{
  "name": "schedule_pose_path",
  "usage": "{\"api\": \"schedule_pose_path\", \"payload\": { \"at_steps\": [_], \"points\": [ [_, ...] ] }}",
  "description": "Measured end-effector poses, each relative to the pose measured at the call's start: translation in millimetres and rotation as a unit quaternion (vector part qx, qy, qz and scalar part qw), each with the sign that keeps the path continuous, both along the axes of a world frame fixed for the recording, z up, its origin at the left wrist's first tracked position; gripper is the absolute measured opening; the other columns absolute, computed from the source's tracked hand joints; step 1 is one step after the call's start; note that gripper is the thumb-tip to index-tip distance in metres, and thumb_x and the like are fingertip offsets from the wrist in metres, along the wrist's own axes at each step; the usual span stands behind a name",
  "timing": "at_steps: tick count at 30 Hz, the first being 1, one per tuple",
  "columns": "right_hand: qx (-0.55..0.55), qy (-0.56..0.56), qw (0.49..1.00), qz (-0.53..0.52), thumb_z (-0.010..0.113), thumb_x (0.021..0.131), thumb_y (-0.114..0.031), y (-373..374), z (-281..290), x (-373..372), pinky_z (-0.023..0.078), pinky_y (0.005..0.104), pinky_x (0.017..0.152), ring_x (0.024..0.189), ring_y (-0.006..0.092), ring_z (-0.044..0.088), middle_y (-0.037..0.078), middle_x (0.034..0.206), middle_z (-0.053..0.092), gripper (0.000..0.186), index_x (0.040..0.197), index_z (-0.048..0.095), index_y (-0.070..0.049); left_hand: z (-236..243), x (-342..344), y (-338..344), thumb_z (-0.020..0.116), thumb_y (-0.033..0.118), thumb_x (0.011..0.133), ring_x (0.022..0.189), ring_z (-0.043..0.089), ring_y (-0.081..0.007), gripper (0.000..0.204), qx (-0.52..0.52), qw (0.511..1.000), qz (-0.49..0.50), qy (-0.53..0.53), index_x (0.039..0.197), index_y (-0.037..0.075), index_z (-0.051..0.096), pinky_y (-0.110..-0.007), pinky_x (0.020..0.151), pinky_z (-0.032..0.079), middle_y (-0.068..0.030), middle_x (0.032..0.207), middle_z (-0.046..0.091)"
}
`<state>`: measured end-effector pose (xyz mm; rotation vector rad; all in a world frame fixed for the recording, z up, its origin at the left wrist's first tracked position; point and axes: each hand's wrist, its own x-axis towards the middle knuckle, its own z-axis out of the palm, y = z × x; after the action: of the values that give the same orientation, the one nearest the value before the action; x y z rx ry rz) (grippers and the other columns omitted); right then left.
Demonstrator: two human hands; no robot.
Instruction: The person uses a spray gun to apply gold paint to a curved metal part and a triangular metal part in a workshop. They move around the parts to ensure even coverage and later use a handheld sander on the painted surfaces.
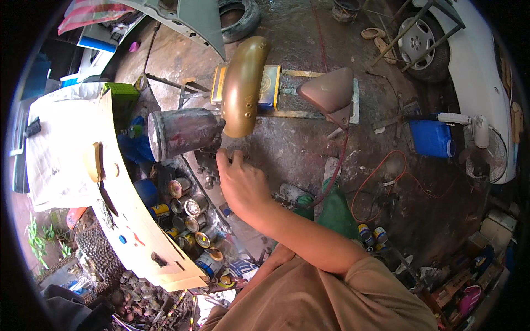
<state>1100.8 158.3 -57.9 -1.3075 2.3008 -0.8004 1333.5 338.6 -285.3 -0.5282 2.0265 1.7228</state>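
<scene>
My right hand point(243, 179) is closed around a spray gun, its fingers curled over the top. The gun's large paint-stained metal cup point(185, 133) juts out to the left, and the hand hides most of the gun's body. Just beyond the hand, a curved gold-coloured fender point(245, 83) stands on a low rack, partly over a yellow and blue tin point(269, 85). To its right sits a matt brown triangular panel point(327, 91). My left hand point(282, 255) lies low near my body, its fingers hidden behind my right forearm.
Several open paint cans point(196, 207) crowd the floor at left, beside a long pale panel point(130, 220). A red hose point(353, 198) loops over the floor. At right are a blue jerrycan point(432, 138), a fan point(486, 163) and a white car body point(479, 71). A tyre point(243, 22) lies behind.
</scene>
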Motion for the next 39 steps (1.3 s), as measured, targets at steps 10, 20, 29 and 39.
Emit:
{"api": "schedule_pose_path", "payload": {
  "at_steps": [10,20,29,39],
  "points": [
    [-0.007,-0.137,0.991,0.011,0.073,0.088,-0.022,33,-16,-37,0.057,0.0519,0.074,0.088,0.0429,0.069,0.020,0.106,0.067,0.043,0.121,0.050,-0.005,-45,32,20,0.049,0.045,0.102,0.148,0.031,-0.0399,0.057,-0.085,0.990,-0.081,-0.072,0.146,0.009,0.051,-0.049,0.122,0.024,-0.0185,0.156,0.043],
    [-0.136,-0.279,0.938,-0.152,0.071,0.095,-0.032,87,-43,-76,0.056,0.0382,0.074,0.085,0.0256,0.071,0.012,0.094,0.072,0.039,0.120,0.060,-0.005,-64,40,19,0.046,0.053,0.102,0.147,0.030,-0.0400,0.060,-0.149,0.957,-0.161,-0.190,0.145,0.012,0.052,-0.050,0.118,0.030,-0.0200,0.155,0.042],
    [-0.156,-0.191,0.917,-0.314,0.068,0.097,-0.023,210,-190,-7,0.051,0.0263,0.058,0.070,0.0145,0.059,0.003,0.095,0.062,0.033,0.123,0.055,-0.006,-8,-67,-35,0.062,0.005,0.098,0.102,0.060,-0.0147,0.022,0.166,0.963,0.190,-0.093,0.120,0.003,0.060,-0.032,0.086,0.048,-0.0042,0.110,0.066],
    [-0.197,-0.376,0.712,-0.560,0.065,0.099,-0.023,250,-218,-23,0.042,0.0268,0.050,0.058,0.0085,0.050,0.002,0.084,0.055,0.030,0.117,0.048,-0.007,0,-179,-15,0.054,0.008,0.102,0.100,0.062,-0.0125,0.022,0.325,0.923,0.156,-0.138,0.121,0.002,0.064,-0.028,0.091,0.048,-0.0018,0.111,0.068]
  ]
}}
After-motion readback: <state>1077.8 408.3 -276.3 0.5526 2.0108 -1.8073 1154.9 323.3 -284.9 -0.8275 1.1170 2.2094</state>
